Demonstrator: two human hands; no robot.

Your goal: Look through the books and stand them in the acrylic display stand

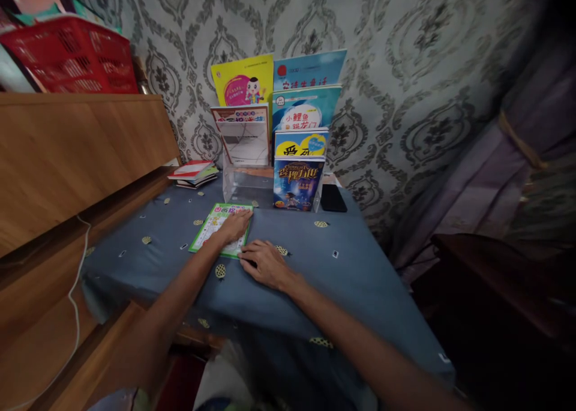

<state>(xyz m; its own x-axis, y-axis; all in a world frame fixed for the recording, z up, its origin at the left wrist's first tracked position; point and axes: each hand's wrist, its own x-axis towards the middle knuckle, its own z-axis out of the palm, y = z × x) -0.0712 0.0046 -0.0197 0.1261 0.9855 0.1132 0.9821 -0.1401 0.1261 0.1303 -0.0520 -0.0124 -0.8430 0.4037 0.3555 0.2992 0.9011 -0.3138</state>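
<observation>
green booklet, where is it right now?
The green booklet lies flat on the blue cloth, left of centre, under the left hand, before the clear stand.

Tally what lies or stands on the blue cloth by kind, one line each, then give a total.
Books upright in the clear stand: 6
Green book lying flat, left hand on it, right hand at its corner: 1
Stack of books at the back left (number unclear): 1
Black phone: 1
Total: 9
</observation>
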